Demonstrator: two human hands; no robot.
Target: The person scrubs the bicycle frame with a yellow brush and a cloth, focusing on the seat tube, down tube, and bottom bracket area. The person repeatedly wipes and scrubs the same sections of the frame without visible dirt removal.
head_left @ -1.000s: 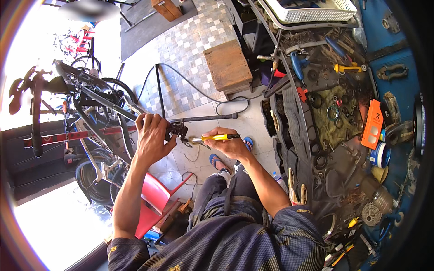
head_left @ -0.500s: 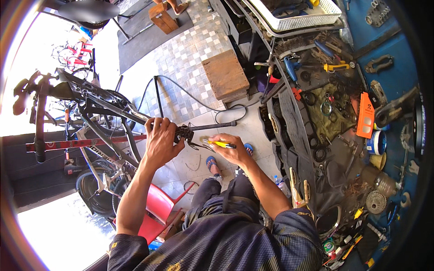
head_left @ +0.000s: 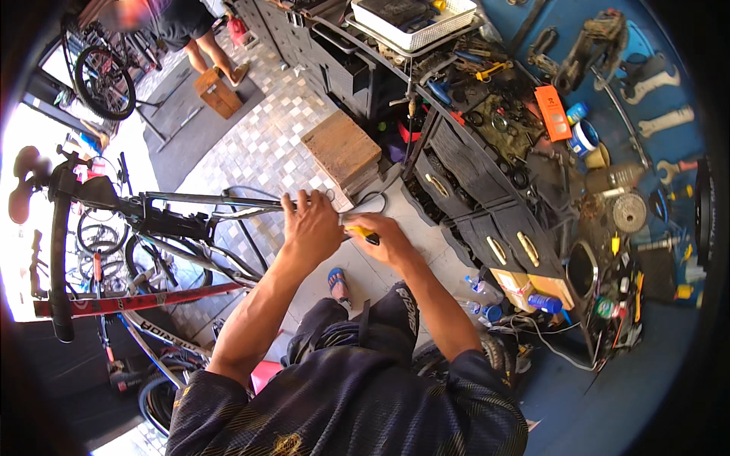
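A dark bicycle frame (head_left: 179, 219) without its rear wheel stretches from the left side toward my hands. My left hand (head_left: 313, 232) closes over the frame's rear end, fingers curled across the tube and covering the parts there. Close to its right, my right hand (head_left: 384, 242) grips a tool with a yellow handle (head_left: 363, 231) and a black end. Its working tip points toward my left hand, but I cannot make out its kind. The two hands nearly meet in front of my body.
On the right, a dark cabinet (head_left: 487, 171) carries tools and parts under a white basket (head_left: 414, 34). Beyond my hands stands a wooden box (head_left: 340, 148). A red bar (head_left: 137, 302) lies below the frame. Farther off, a person's legs (head_left: 211, 55) show beside another wooden box (head_left: 218, 93).
My view has turned rightward and shows more of the cabinet. My left hand now covers the rear mechanism that showed before. My right hand has come closer to it, still holding the yellow-handled tool.
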